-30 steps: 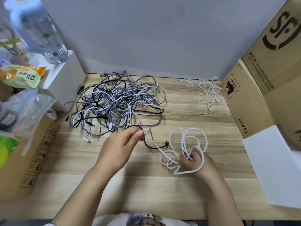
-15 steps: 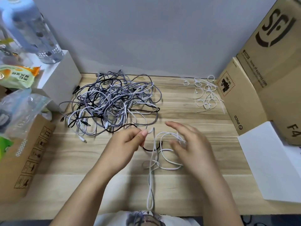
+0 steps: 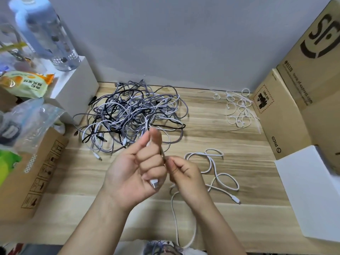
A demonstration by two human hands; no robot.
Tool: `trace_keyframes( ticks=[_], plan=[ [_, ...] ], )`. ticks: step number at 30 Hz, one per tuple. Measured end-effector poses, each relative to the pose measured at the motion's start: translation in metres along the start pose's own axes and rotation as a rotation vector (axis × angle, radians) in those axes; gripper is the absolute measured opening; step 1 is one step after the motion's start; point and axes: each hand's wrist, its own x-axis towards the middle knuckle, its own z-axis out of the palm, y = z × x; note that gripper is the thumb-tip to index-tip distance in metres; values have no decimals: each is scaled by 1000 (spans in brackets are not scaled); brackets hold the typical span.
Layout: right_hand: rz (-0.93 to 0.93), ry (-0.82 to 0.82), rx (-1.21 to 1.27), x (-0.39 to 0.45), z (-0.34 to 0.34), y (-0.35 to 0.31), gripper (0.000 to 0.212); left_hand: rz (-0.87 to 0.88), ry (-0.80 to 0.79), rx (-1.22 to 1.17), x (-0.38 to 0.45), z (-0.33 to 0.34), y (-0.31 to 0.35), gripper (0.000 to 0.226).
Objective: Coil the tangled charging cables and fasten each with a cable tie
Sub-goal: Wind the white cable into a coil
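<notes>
The left hand is curling into a loose fist around one end of the white cable, thumb and forefinger raised and pinching the cord, while the plug is poking out below the little finger. The right hand is sitting just beside it, its fingers folded in and its thumb and forefinger nipping the same cord close to the left knuckles. From there the white cable is trailing away in loose loops on the wooden table to the right, its far connector lying flat, and another stretch is dropping toward the near edge. The tangled pile of cables is lying behind the hands, near the wall. The white cable ties are scattered well to the right, beside the cardboard box. The cord inside the left fist is hidden, and the section between the fingertips is blurring, so its exact path is hard to make out.
</notes>
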Motion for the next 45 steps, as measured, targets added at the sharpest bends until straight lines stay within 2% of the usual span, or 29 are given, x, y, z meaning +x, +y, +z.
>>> trace_keyframes(
  ticks=[2, 4, 6, 8, 10, 12, 14, 16, 19, 21, 25, 27, 30, 32, 36, 39, 41, 45],
  plan=[
    [32, -96, -75, -8, 5, -1, 31, 41, -47, 1, -2, 4, 7, 36],
    [22, -142, -176, -14, 5, -6, 31, 145, -5, 67, 3, 4, 9, 30],
    [-13, -113, -335, -17, 2, -10, 23, 358, 224, 276, 12, -2, 5, 23],
    [-51, -97, -549, -20, -3, -11, 38, 465, 434, 549, 17, -7, -1, 28],
    [-65, -77, -668, -24, -6, -11, 47, 406, 492, 754, 20, -8, -8, 28],
    [-81, -64, -693, -30, -10, -13, 52, 321, 519, 1008, 20, -12, -11, 19],
    [-111, -32, -695, -33, -15, -17, 47, 270, 572, 1287, 19, -18, -11, 21],
    [-162, 3, -662, -32, -20, -25, 41, 191, 587, 1397, 17, -21, -12, 24],
    [-243, 116, -591, -28, -28, -35, 29, 37, 463, 1410, 13, -20, -13, 23],
    [-253, 212, -504, -25, -34, -39, 21, -36, 376, 1357, 8, -15, -13, 31],
    [-262, 319, -323, -18, -38, -45, 14, -71, 220, 1099, 5, -5, -11, 39],
    [-260, 301, -225, -13, -36, -43, 16, -115, 75, 932, 4, -4, -8, 34],
    [-237, 127, -90, -6, -31, -38, 18, -158, -226, 614, 7, -1, -8, 33],
    [-178, 27, -13, -4, -25, -33, 22, -120, -330, 481, 8, 5, -7, 41],
    [-111, -41, -94, -8, -13, -19, 33, 82, -237, 502, 9, 12, -8, 47],
    [-53, -67, -256, -12, -9, -15, 26, 225, -36, 571, 9, 12, -11, 51],
    [-14, -84, -403, -14, -8, -19, 16, 316, 139, 647, 10, 13, -13, 45],
    [-17, -131, -695, -18, -10, -24, 28, 365, 326, 848, 13, 4, -15, 44]
  ],
)
